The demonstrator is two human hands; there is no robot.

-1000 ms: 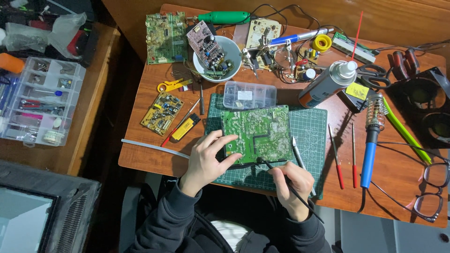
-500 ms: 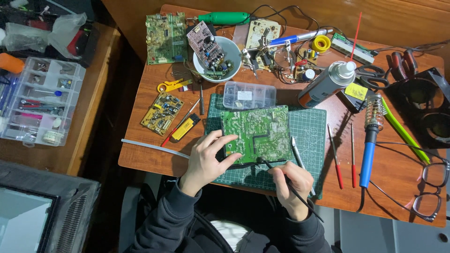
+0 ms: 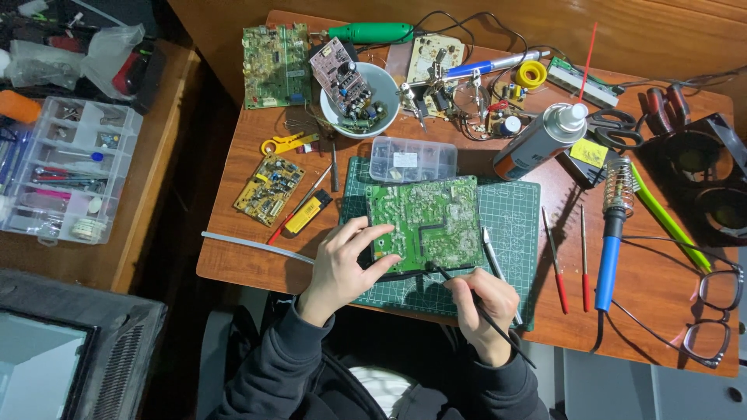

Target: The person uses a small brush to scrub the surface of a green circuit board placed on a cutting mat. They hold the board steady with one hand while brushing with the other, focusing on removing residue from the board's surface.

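A green circuit board [image 3: 426,222] lies solder side up on a green cutting mat [image 3: 510,225] at the table's front. My left hand [image 3: 342,264] grips the board's near left corner, thumb on top. In my right hand [image 3: 484,305] I hold a thin black tool [image 3: 467,299] like a pen, its tip touching the board's near edge. A silver pen-like tool [image 3: 494,260] lies on the mat just right of the board.
A spray can [image 3: 537,140], a blue-handled soldering iron [image 3: 611,233], red screwdrivers [image 3: 557,260], a clear parts box [image 3: 413,159], a white bowl [image 3: 358,97] with boards, a yellow board [image 3: 269,188], glasses [image 3: 716,311] and a side-table organiser [image 3: 66,167] surround the mat.
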